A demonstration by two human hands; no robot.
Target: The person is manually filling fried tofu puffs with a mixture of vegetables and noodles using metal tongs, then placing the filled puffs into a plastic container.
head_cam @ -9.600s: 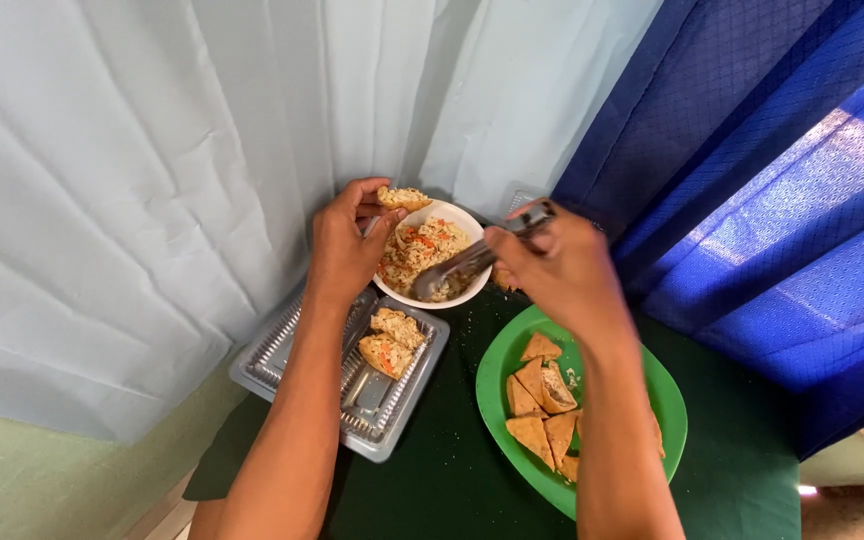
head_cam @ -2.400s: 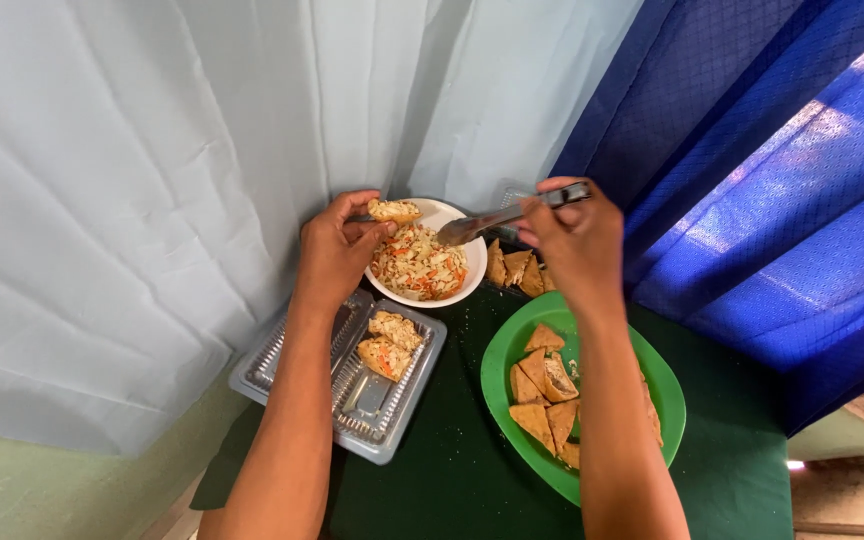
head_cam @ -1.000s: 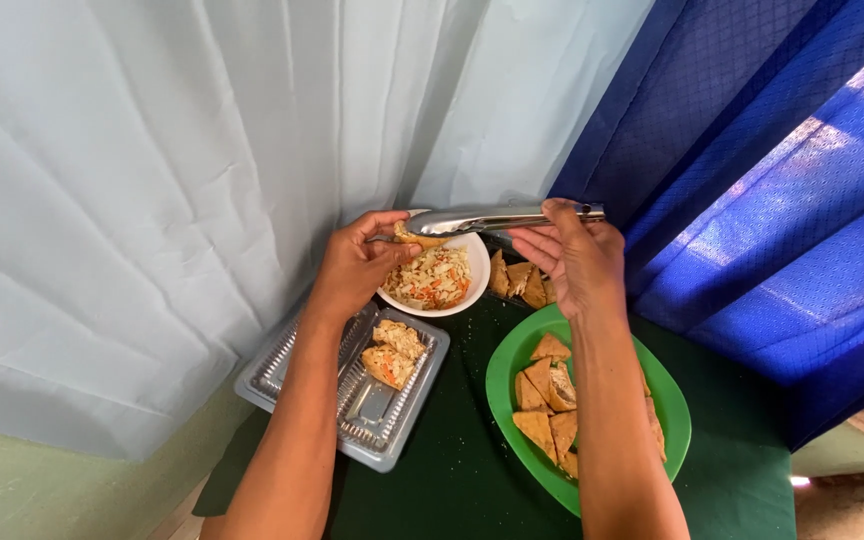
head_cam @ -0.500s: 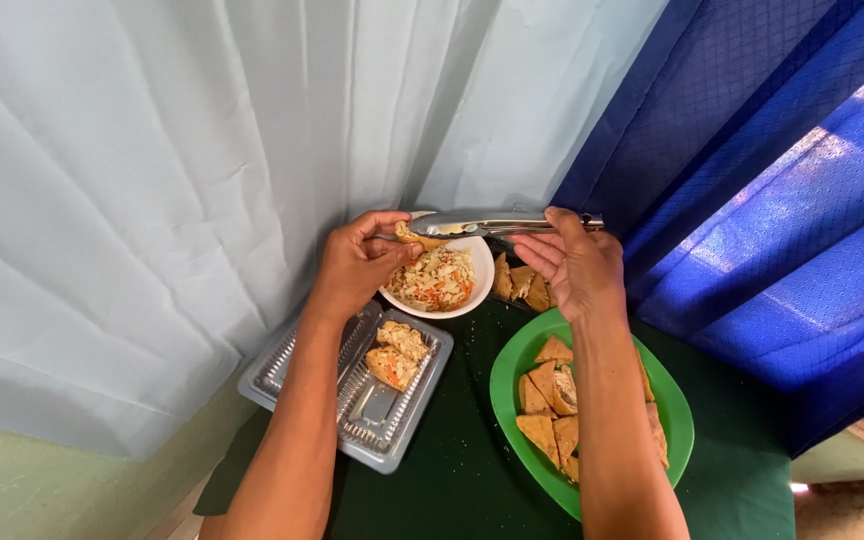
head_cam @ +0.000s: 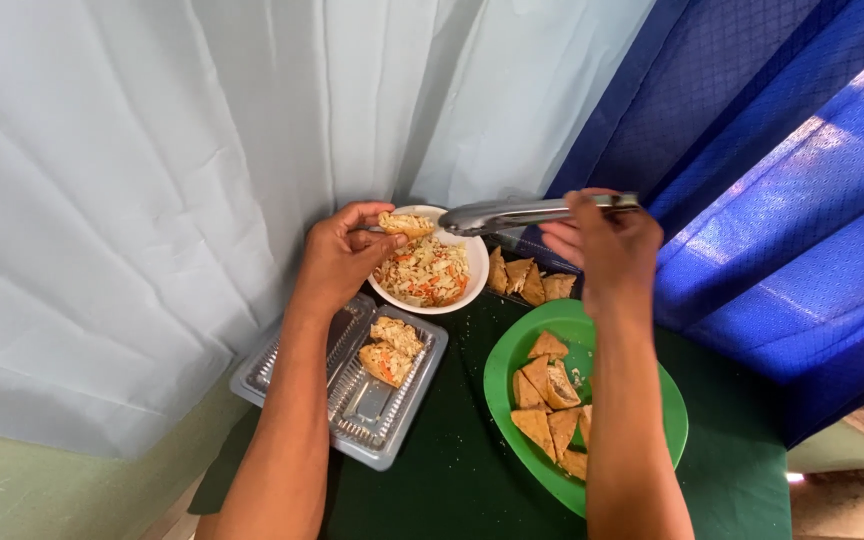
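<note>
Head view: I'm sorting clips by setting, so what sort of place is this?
Probably a small food-preparation corner: a green-clothed table against curtains, with a filling bowl and fried pieces on a green plate.

A small, improvised food-preparation spot is indicated, more likely a stall or a home corner than a fitted kitchen. A surface (head_cam: 452, 480) draped in dark green cloth is hemmed in by pale curtains (head_cam: 152, 180) and blue fabric (head_cam: 782, 200). Fried pieces are laid out on a green plate (head_cam: 672, 420), shredded filling in a white bowl (head_cam: 452, 302), beside a clear plastic takeaway tray (head_cam: 352, 410).
</note>
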